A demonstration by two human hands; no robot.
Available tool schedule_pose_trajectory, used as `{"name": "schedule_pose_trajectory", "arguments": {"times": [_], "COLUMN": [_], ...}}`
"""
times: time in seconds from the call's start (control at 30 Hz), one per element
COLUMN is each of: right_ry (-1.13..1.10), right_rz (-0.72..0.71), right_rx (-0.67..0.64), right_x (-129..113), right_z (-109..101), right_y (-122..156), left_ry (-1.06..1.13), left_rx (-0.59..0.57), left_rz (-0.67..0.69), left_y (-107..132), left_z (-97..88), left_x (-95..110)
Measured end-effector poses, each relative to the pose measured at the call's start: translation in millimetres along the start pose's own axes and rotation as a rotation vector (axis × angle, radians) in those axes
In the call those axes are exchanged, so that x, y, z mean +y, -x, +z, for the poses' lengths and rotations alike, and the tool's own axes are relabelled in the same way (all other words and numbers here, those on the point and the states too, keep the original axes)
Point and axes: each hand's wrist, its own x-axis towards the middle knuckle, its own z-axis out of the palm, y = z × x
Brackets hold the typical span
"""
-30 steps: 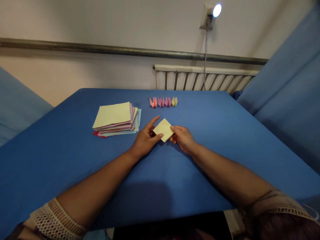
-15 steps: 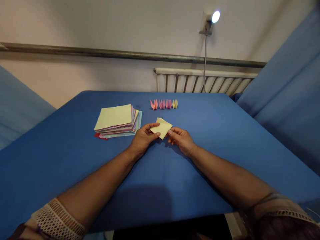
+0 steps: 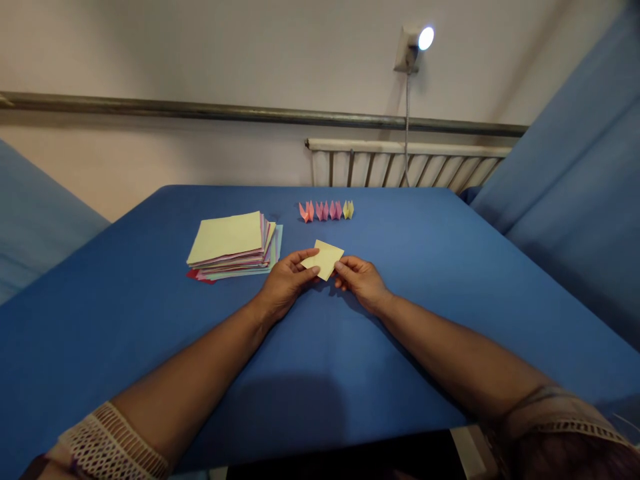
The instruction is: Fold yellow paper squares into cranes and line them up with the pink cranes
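Note:
A small square of folded yellow paper [image 3: 325,259] is held up between my two hands, above the blue-covered table. My left hand [image 3: 287,279] pinches its left side, thumb in front near the lower edge and index finger along the upper one. At the right corner, my right hand [image 3: 363,281] grips the paper between thumb and index finger, its other fingers curled beneath. The paper's underside is hidden.
Left of my hands lies a thick stack of coloured paper [image 3: 227,239], yellow on top. Behind the hands stands a row of small folded paper figures [image 3: 327,211] in orange-pink, purple-pink and yellow. Blue curtains [image 3: 575,167] hang at both sides; a radiator [image 3: 390,167] is beyond the table.
The paper's layers, fanned apart at the top earlier, now line up as one square. Both hands keep their grip in nearly the same place. The view has shifted slightly.

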Motion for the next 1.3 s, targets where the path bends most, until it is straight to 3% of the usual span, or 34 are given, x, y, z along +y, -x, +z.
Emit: {"name": "schedule_pose_trajectory", "arguments": {"times": [0.27, 0.53, 0.8, 1.1, 1.3], "right_ry": [0.038, 0.004, 0.045, 0.097, 0.258], "right_rz": [-0.007, 0.031, -0.002, -0.03, -0.161], "right_rx": [-0.029, 0.004, -0.038, -0.041, -0.012], "right_x": [0.9, 1.5, 2.8, 3.9, 4.6], "right_z": [-2.0, -2.1, -1.6, -1.2, -0.1], "right_y": [0.1, -0.6, -0.2, 0.3, 1.9], "left_ry": [0.085, -0.136, 0.024, 0.015, 0.121], "left_rx": [-0.022, 0.026, -0.008, -0.023, -0.038], "left_rz": [-0.045, 0.118, -0.003, 0.022, -0.005], "left_y": [-2.0, -0.3, -0.5, 1.2, 2.2], "left_z": [-0.5, 1.9, 2.0, 3.6, 3.1], "left_x": [-0.8, -4.0, -2.2, -2.6, -2.6]}}
